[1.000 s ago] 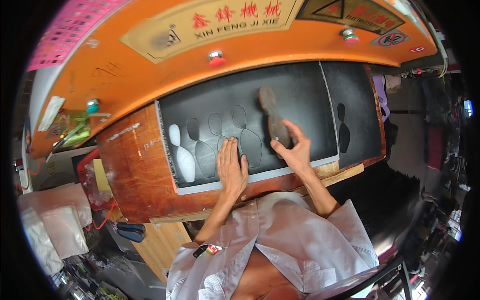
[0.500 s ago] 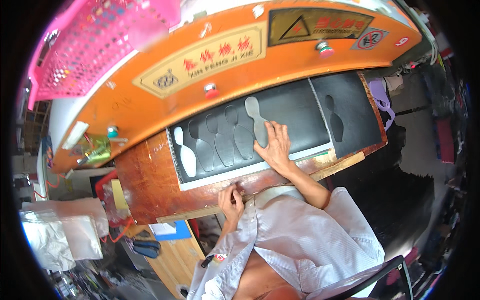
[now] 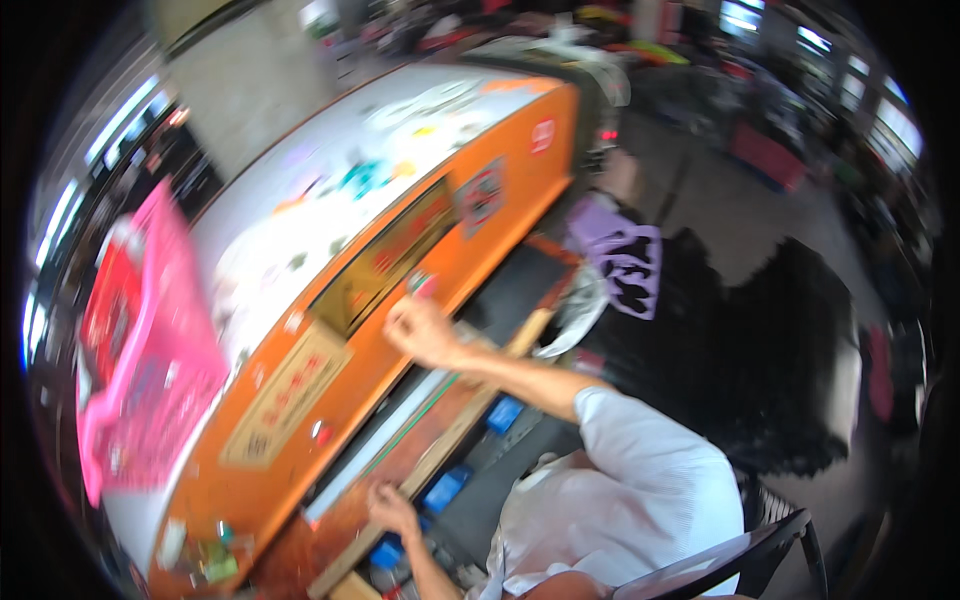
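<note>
Motion blur smears the whole view — the right hand (image 3: 420,332), raised against the orange machine (image 3: 400,270), shows no separate fingers, so any grip cannot be told. The left hand (image 3: 392,508) is equally soft. The pink basket (image 3: 150,380) is a streak — its contents unreadable.

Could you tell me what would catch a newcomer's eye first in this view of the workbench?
The big orange machine fills the middle and runs diagonally across the blurred picture, with a bright pink basket on its left end. The right hand is raised against the machine's orange front, while the left hand rests low on the wooden ledge beneath it. A purple sheet with cut-out shapes lies to the right of the machine.
</note>
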{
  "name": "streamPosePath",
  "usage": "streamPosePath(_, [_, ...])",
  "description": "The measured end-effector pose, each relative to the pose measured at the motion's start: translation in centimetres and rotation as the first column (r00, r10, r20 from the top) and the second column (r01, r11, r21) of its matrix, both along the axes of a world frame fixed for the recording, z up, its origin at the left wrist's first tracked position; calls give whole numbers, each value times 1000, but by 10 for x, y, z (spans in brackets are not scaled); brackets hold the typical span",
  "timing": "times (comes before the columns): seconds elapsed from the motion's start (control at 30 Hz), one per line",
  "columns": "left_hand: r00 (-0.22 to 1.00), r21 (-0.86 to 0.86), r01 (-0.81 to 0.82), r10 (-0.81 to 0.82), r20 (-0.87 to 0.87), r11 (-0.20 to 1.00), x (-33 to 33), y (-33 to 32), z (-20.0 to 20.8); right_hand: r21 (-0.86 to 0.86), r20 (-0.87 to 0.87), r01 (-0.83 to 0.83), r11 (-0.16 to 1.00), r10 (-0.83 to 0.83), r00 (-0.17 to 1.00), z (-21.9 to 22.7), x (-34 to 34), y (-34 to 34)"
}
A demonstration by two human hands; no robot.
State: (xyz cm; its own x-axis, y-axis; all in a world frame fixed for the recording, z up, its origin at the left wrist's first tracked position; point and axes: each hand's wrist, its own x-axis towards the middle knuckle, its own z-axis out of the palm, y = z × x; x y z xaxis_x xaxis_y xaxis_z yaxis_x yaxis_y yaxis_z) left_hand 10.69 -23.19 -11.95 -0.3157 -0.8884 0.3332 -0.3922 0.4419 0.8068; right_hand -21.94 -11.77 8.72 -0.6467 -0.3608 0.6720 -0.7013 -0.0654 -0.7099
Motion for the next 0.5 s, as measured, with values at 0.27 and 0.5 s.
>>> streamPosePath(0.27, [979,-207,-150,175,105,967,-5,38,35,238,198,-144,960,97,975,-116,85,134])
streamPosePath(0.5, [978,-190,-107,137,157,976,0,58,24,381,-110,-69,922,120,987,-184,146,112])
